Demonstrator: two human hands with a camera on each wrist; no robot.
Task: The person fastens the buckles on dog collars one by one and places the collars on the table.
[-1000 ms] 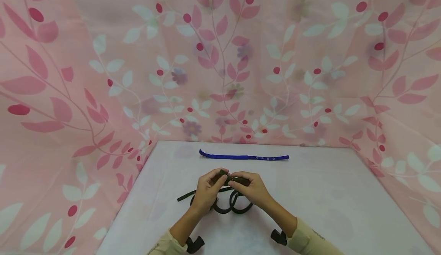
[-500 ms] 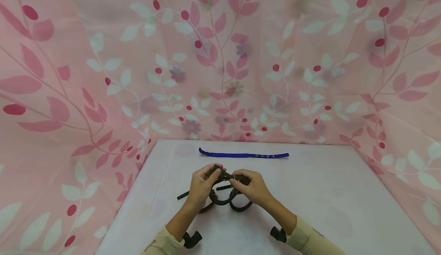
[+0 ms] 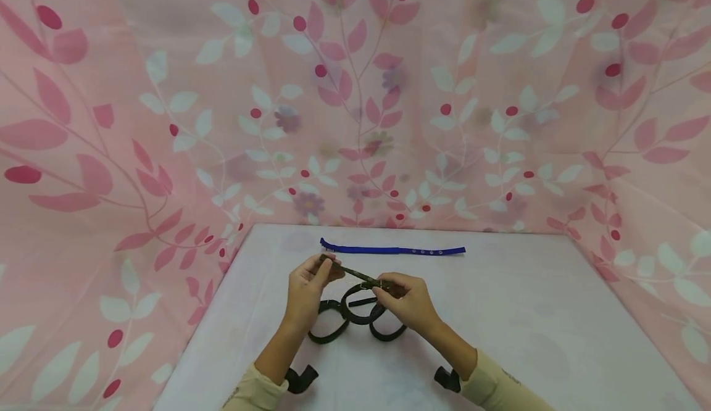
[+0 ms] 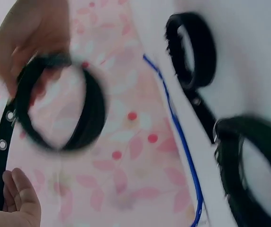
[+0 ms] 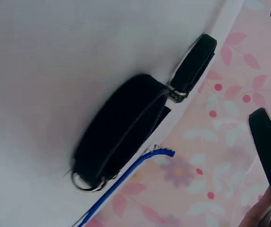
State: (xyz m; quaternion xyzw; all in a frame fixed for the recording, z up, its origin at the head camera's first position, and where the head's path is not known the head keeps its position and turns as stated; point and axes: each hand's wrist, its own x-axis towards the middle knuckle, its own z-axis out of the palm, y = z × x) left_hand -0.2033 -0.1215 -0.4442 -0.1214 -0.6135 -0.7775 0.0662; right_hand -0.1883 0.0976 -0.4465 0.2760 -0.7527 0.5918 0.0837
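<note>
Both my hands raised over the table (image 3: 500, 331), working one dark green collar (image 3: 357, 273). Left hand (image 3: 303, 292): thumb and fingers pinched on the tip of its free strap. Right hand (image 3: 408, 298): thumb and fingertips holding it near the buckle. Strap runs straight between the two, sloping from my left hand down to my right. Left wrist view shows two metal eyelets along this stretch. Collar's closed loop hangs below the strap, between my hands, slightly nearer the right; blurred in the left wrist view.

On the table, nearer me than the held loop: two more dark loops standing on edge. First loop (image 3: 328, 340) just inside my left wrist, a metal ring on its band; second loop (image 3: 387, 339) below my right hand, partly hidden by the held collar.

Beyond both hands: blue strap (image 3: 383, 251) laid out lengthwise, eyelets along its right-hand part. Pale sleeves (image 3: 502, 381) on both forearms, small black device (image 3: 300, 379) at each wrist. Pink leaf-patterned backdrop (image 3: 361, 90) past the table's far edge.
</note>
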